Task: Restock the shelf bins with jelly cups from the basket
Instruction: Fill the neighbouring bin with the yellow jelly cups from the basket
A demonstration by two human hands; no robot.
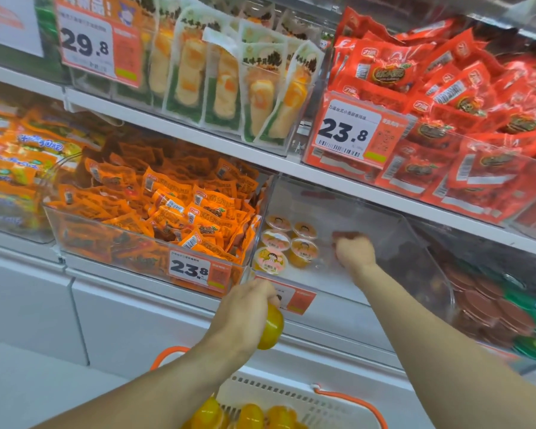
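While the left hand curls its fingers around a yellow jelly cup, the cup hangs below the palm, just in front of the bin's lower edge. Right hand reaches inside the clear bin, fingers curled into a fist; a reddish object shows just beyond the knuckles, but whether the fingers pinch it cannot be told. Left of the right fist, five jelly cups stand in the bin's left corner, lids up, touching one another. Directly above the left hand, a price tag hangs on the bin front. Further left of both hands, a neighbouring bin holds orange packets with a tag reading 23.8. Right of the right forearm, another bin holds dark red lidded cups. Above the hands, the upper shelf carries white-and-green pouches and red packets. Below the left forearm, a white basket with orange handles holds more yellow cups.
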